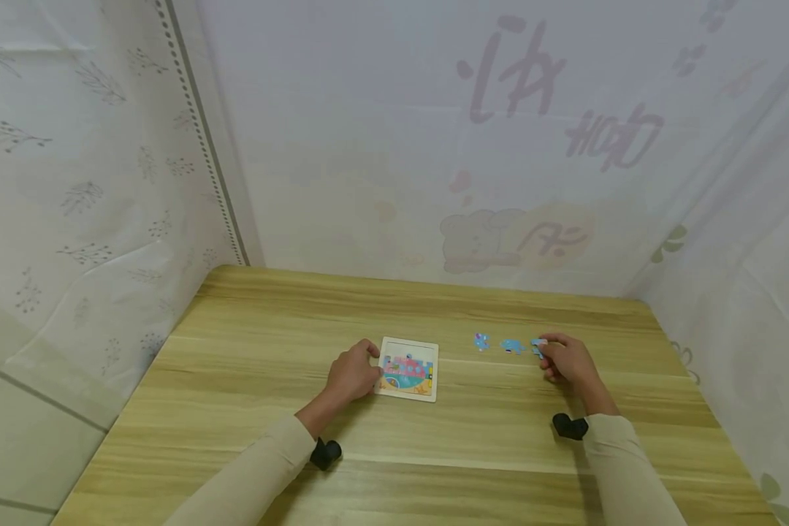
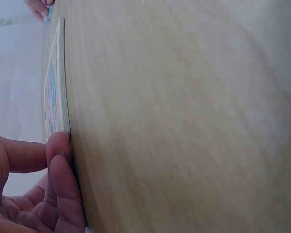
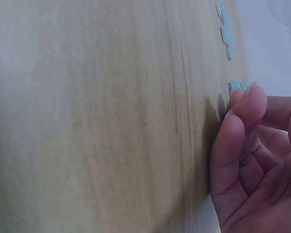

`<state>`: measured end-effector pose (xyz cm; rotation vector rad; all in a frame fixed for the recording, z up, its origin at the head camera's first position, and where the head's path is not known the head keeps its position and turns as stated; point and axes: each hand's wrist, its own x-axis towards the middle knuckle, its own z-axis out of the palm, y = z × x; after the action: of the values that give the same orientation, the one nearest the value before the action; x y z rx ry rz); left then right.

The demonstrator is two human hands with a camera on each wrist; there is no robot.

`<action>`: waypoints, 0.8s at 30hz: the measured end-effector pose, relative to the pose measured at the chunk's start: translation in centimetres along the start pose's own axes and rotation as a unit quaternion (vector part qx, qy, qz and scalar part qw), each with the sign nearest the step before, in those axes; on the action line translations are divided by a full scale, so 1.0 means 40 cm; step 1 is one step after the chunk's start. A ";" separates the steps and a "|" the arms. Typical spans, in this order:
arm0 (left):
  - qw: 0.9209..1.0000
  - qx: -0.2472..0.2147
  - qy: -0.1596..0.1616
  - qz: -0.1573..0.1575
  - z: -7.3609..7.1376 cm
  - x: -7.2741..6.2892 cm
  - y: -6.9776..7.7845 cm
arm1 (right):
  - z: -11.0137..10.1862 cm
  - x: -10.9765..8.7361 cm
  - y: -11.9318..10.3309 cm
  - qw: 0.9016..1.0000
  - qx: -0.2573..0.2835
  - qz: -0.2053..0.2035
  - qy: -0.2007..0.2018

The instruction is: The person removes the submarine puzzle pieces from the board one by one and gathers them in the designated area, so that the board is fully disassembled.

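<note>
A square jigsaw board (image 1: 410,342) with a pale frame lies on the table, its lower part filled with a pink, teal and yellow picture and its upper part bare. My left hand (image 1: 353,372) grips the board's left edge between thumb and finger, as the left wrist view shows (image 2: 48,170). Farther right, my right hand (image 1: 568,363) pinches a blue puzzle piece (image 1: 537,343) at the table surface; its fingertips cover part of it in the right wrist view (image 3: 254,145). Two more blue pieces, one with purple (image 1: 481,341) and one wider (image 1: 512,346), lie between board and right hand.
The wood-grain table (image 1: 473,453) meets a patterned cloth wall (image 1: 342,183) at the back, with more cloth at left and right. Black wrist cameras sit at the left wrist (image 1: 326,454) and the right wrist (image 1: 570,427), low over the table.
</note>
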<state>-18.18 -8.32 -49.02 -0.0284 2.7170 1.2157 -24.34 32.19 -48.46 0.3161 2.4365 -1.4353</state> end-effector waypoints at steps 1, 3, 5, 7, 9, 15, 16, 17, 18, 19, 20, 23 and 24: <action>1.000 0.001 0.001 0.001 0.000 0.000 0.000 | 0.000 0.001 0.002 1.000 -0.002 0.002 0.002; 1.000 0.001 0.001 0.001 -0.001 0.000 0.001 | -0.001 0.004 0.007 1.000 -0.007 0.001 0.004; 1.000 0.003 0.001 0.000 -0.001 -0.001 0.001 | -0.002 0.006 0.011 1.000 -0.010 -0.002 0.007; 1.000 0.004 0.002 -0.001 -0.001 -0.001 0.003 | -0.003 0.008 0.015 1.000 -0.012 -0.005 0.011; 1.000 0.006 0.002 -0.002 -0.001 -0.001 0.003 | -0.004 0.007 0.016 1.000 -0.010 -0.006 0.013; 1.000 0.005 -0.004 -0.004 0.001 0.000 0.004 | -0.006 0.004 0.017 1.000 -0.006 -0.004 0.016; 1.000 0.006 -0.005 -0.002 0.002 0.001 0.003 | -0.006 0.002 0.015 1.000 -0.009 -0.003 0.019; 1.000 0.006 -0.005 0.000 0.003 0.001 0.003 | -0.003 0.000 0.011 1.000 -0.013 -0.004 0.022; 1.000 0.005 -0.005 0.001 0.003 0.001 0.003 | 0.002 -0.002 0.006 1.000 -0.014 -0.005 0.025; 1.000 0.006 -0.005 0.000 0.003 0.001 0.003 | 0.008 -0.004 -0.002 0.999 -0.017 -0.009 0.028; 1.000 0.005 -0.004 -0.001 0.003 0.002 0.002 | 0.017 -0.006 -0.011 0.999 -0.022 -0.012 0.030; 1.000 0.003 -0.001 -0.007 0.002 0.003 0.001 | 0.058 -0.010 -0.051 0.998 -0.035 -0.036 0.024; 1.000 0.001 -0.001 -0.010 0.002 0.004 0.001 | 0.075 -0.011 -0.065 0.998 -0.038 -0.046 0.017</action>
<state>-18.32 -8.22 -49.07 -0.0530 2.7092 1.2071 -24.38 28.29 -47.56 0.2172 2.5559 -1.3805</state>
